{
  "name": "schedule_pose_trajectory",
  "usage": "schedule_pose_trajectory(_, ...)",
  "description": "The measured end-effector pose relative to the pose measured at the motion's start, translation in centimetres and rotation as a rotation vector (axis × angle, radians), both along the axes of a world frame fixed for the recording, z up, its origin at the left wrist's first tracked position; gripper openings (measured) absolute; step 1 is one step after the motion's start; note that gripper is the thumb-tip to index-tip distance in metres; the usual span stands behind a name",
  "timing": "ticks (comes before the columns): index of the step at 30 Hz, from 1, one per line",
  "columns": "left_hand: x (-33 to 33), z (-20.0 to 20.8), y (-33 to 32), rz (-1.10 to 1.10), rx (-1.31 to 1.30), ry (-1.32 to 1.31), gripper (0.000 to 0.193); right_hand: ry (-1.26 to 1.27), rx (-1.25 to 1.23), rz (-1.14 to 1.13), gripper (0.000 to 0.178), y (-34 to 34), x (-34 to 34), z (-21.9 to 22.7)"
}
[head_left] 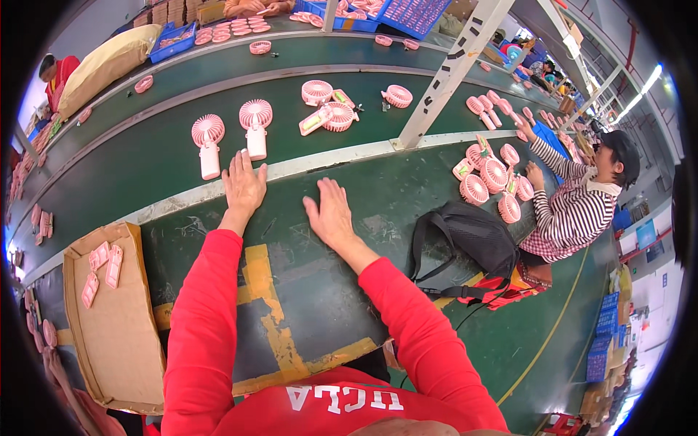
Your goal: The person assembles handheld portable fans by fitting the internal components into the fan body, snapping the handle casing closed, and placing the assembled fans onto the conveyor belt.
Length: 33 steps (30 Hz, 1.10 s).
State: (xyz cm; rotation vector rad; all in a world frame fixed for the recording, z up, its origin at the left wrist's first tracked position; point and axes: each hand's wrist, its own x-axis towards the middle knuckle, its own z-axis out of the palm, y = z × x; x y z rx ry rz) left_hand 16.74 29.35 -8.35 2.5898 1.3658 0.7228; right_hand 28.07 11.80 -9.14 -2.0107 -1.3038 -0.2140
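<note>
Your empty left hand [246, 189], loosely spread, crossing rail [349, 155] near pink fan [256, 116]; empty right hand [334, 214], likewise spread, lying over bench [287, 225]; cardboard tray [120, 345], black bag [472, 234] flanking.

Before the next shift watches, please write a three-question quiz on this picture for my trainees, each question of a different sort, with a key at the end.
1. Multiple choice: what lies in the shallow brown cardboard tray?
A) Folded blue cloths
B) Oblong pink pieces
C) Silver metal spoons

2. True or false: the black fabric bag with straps lies to the right of the person's right hand.

3. Short answer: which of the person's two hands is nearer the side-by-side pair of pink handheld fans with round ribbed heads?

Key: 1: B; 2: true; 3: the left hand.
</note>
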Motion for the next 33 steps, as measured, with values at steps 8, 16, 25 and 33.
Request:
schedule_pose_trajectory(8, -0.4, -0.6, 0.1, -0.062, 0.134, -0.032, 0.047, 0.474, 0.24, -0.257, 0.055, 8.0, 8.4, 2.2)
schedule_pose_trajectory(16, 0.4, 0.0, -0.5, -0.15, 0.134, -0.023, 0.04, 0.746, 0.028, -0.364, 0.036, 14.2, 16.4, 1.5)
schedule_pose_trajectory(25, -0.7, -0.3, 0.2, -0.187, 0.195, -0.052, 0.037, 1.48, 0.479, -0.024, 0.025, 10.5, 10.7, 4.4)
schedule_pose_trajectory(33, -1.8, -0.5, 0.3, -0.214, -0.112, -0.472, 0.042, 1.67, 0.396, 0.278, 0.022, -2.0, 0.4, 6.1)
